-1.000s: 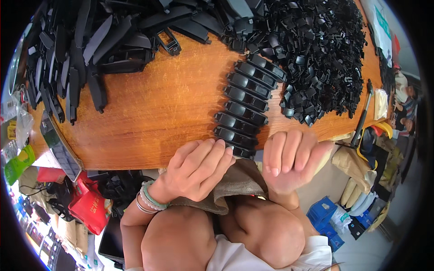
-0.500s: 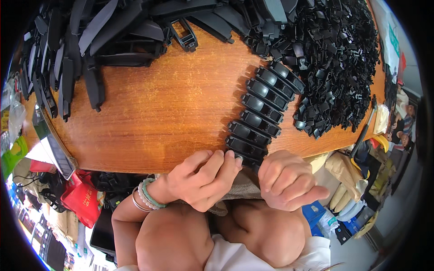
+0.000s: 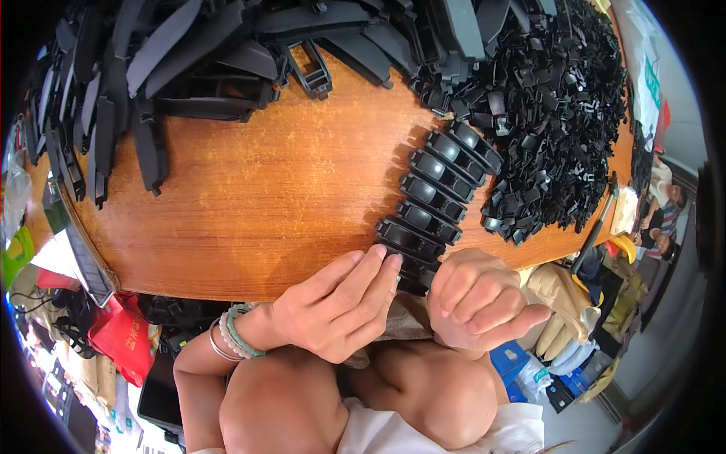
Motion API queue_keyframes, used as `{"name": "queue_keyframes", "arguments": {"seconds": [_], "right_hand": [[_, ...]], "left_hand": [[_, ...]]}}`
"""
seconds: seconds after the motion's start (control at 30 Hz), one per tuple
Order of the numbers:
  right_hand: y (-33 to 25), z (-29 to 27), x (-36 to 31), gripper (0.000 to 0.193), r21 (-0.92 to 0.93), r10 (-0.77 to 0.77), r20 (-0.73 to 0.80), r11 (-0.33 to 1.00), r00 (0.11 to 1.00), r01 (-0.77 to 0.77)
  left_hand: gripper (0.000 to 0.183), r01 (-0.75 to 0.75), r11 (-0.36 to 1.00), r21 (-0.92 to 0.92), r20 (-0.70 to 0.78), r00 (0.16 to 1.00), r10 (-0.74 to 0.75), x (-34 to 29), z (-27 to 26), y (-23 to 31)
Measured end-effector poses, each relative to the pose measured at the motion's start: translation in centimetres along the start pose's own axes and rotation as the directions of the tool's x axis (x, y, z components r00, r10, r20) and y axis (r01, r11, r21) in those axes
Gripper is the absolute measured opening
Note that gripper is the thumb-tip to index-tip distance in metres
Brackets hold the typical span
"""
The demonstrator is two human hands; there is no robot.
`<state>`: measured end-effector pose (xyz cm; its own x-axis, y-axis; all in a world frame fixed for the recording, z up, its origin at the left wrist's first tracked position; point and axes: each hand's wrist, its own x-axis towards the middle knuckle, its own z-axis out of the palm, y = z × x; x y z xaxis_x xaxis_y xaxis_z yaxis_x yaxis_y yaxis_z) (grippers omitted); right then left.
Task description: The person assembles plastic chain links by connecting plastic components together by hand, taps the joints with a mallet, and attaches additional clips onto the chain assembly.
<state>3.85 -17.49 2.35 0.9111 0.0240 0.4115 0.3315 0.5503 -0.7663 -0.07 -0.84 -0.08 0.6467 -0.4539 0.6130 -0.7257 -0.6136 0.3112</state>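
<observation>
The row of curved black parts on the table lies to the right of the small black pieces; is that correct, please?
Not quite: in the head view, the row of curved black parts on the table lies to the left of the small black pieces.

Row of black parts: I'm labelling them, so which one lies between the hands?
The bottommost part: left hand and right hand flank it; the others lie farther up.

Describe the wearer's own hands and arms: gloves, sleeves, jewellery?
No gloves on the left hand or right hand. Left wrist: pale green bracelet, whitish beaded bracelet, thin silvery bangle. No jewellery shows on the right. No sleeves on the visible forearms; white clothing at the lower edge.
</observation>
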Motion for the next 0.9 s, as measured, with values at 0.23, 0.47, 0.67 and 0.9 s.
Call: {"name": "queue_keyframes", "arguments": {"seconds": [0.23,0.47,0.67,0.9], "right_hand": [[0.3,0.1,0.2,0.064,-0.078,-0.008,0.082,0.997,0.997,0.015],[0.4,-0.7,1.6,0.068,0.007,0.003,0.002,1.0,1.0,-0.003],[0.5,-1.0,1.7,0.067,-0.096,-0.005,0.129,0.995,0.992,0.018],[0.2,-0.9,1.5,0.066,-0.168,0.017,0.178,0.986,0.984,0.013]], "left_hand": [[0.018,0.024,1.0,0.016,-0.013,1.0,-0.024,0.5,0.1,0.1],[0.031,0.128,0.991,-0.03,0.055,0.99,-0.127,0.7,0.5,0.1],[0.023,0.113,0.992,-0.06,0.072,0.991,-0.109,1.1,0.2,0.0],[0.021,0.121,0.992,-0.031,0.141,0.983,-0.116,1.6,-0.7,0.1]]}}
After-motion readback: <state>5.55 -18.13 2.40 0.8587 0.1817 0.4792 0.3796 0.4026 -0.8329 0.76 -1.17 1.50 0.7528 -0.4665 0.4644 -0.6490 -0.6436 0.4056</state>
